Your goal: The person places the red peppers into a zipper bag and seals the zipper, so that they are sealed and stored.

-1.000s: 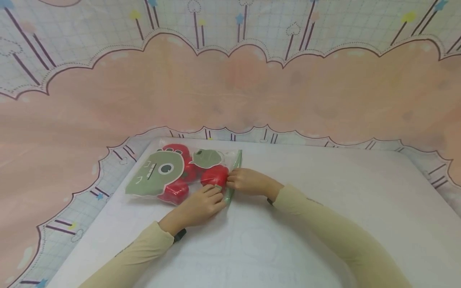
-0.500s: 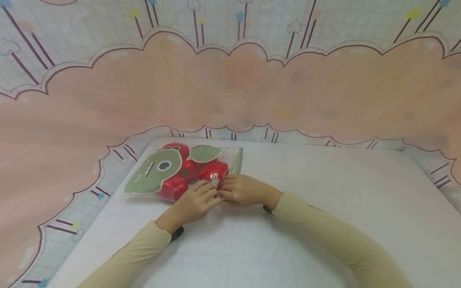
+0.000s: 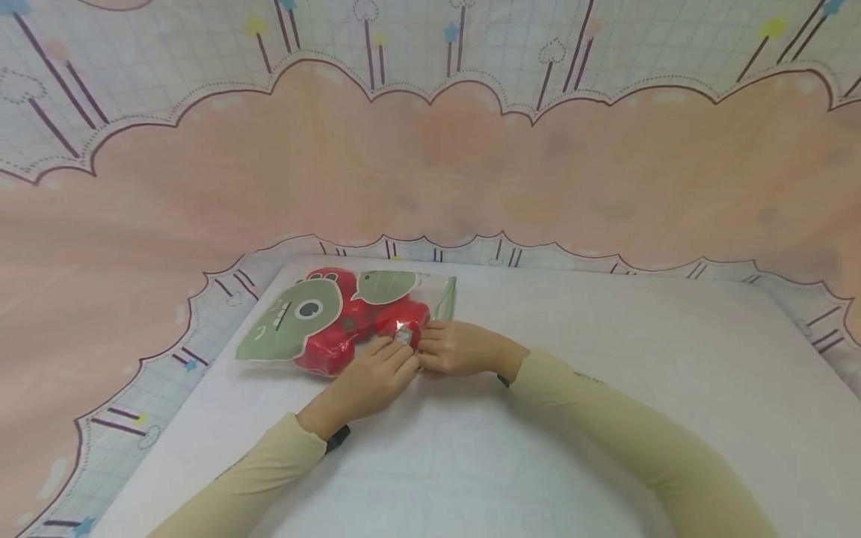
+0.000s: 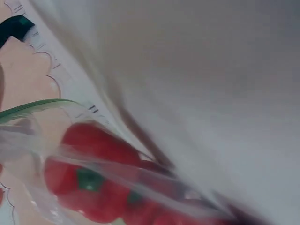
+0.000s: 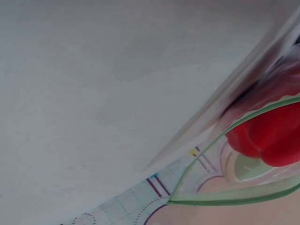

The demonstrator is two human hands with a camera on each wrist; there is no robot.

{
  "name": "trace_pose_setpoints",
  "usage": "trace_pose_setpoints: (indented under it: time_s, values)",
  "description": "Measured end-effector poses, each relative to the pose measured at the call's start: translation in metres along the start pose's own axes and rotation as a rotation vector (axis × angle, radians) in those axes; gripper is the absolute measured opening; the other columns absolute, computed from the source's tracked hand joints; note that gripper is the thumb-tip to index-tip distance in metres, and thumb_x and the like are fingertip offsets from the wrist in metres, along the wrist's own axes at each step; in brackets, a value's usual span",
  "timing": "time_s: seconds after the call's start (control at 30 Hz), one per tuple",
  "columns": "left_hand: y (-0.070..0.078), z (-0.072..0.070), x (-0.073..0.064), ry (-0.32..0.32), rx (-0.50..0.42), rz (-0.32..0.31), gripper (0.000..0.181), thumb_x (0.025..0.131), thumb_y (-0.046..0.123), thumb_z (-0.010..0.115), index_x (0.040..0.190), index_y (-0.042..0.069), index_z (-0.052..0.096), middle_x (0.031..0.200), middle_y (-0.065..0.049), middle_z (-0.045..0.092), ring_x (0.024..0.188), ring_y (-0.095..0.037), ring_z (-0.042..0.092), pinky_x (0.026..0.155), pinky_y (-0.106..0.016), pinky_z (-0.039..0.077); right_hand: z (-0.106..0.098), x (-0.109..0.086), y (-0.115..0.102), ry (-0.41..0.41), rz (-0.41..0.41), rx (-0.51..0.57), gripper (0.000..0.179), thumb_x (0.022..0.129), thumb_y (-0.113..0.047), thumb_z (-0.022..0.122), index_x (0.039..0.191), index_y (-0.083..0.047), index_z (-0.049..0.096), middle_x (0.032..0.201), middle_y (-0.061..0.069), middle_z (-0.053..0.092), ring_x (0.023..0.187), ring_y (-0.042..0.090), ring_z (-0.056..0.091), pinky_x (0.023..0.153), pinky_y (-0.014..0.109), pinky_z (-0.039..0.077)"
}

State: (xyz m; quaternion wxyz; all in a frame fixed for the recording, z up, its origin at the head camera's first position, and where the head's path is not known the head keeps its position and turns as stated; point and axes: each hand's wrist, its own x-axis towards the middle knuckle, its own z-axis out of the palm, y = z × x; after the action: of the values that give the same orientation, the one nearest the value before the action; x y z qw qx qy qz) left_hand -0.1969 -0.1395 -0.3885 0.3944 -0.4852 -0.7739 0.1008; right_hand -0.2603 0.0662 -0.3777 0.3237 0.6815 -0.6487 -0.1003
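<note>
A clear zip bag [image 3: 282,344] printed with a green one-eyed creature lies at the back left of the white table. Several red bell peppers [image 3: 326,353] are inside it; one red bell pepper [image 4: 93,183] with a green stem shows in the left wrist view. My left hand [image 3: 370,377] pinches the bag's near edge, close to a small pale tab [image 3: 403,335]. Beside it, my right hand [image 3: 464,350] grips the same edge at the mouth. In the right wrist view the green zip strips [image 5: 234,203] stand apart, with a pepper between them. Fingertips are mostly hidden.
The white table [image 3: 605,359] spreads right and in front of the bag. Behind and left of it hangs a peach and white patterned cloth [image 3: 471,179]. A dark band [image 3: 338,438] sits at the left wrist.
My right hand has shifted left and nearer, along the bag's mouth, up against the left hand. The near part of the green strip, visible before, is now hidden. The peppers have barely moved.
</note>
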Motion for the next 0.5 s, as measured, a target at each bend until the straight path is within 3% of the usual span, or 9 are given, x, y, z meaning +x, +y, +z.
trace_pose_setpoints:
  time_s: [0.13, 0.27, 0.37, 0.5]
  values:
    - [0.002, 0.001, 0.007, -0.054, 0.029, -0.031, 0.025, 0.079, 0.025, 0.071, 0.090, 0.007, 0.057, 0.083, -0.003, 0.061, 0.080, -0.016, 0.061, 0.079, -0.028, 0.051, 0.006, -0.003, 0.005, 0.059, 0.006, 0.025, 0.017, 0.087, -0.030, 0.064, 0.095, -0.015, 0.064, 0.088, -0.002, 0.068, 0.082, 0.011, 0.062, 0.083, 0.023, 0.050]
    - [0.002, 0.004, 0.010, -0.020, 0.042, -0.014, 0.015, 0.082, 0.020, 0.064, 0.086, 0.008, 0.056, 0.078, -0.002, 0.061, 0.075, -0.016, 0.060, 0.076, -0.028, 0.051, 0.010, -0.003, 0.010, 0.108, -0.022, 0.051, 0.015, 0.086, -0.029, 0.064, 0.091, -0.015, 0.064, 0.088, -0.001, 0.068, 0.082, 0.012, 0.061, 0.083, 0.023, 0.050]
    - [0.001, 0.005, 0.011, -0.002, 0.044, 0.007, 0.013, 0.083, 0.020, 0.059, 0.083, 0.008, 0.056, 0.077, -0.002, 0.062, 0.074, -0.015, 0.059, 0.075, -0.027, 0.051, 0.012, -0.002, 0.015, 0.087, -0.052, 0.060, 0.014, 0.087, -0.028, 0.062, 0.091, -0.014, 0.065, 0.090, 0.000, 0.069, 0.084, 0.013, 0.061, 0.083, 0.024, 0.050]
    - [0.001, 0.006, 0.012, -0.005, 0.037, 0.014, 0.019, 0.078, 0.024, 0.066, 0.081, 0.009, 0.056, 0.075, -0.001, 0.063, 0.073, -0.014, 0.060, 0.076, -0.026, 0.051, 0.014, -0.004, 0.022, 0.008, -0.052, 0.074, 0.013, 0.086, -0.026, 0.061, 0.090, -0.014, 0.066, 0.088, -0.001, 0.067, 0.084, 0.013, 0.059, 0.083, 0.025, 0.048]
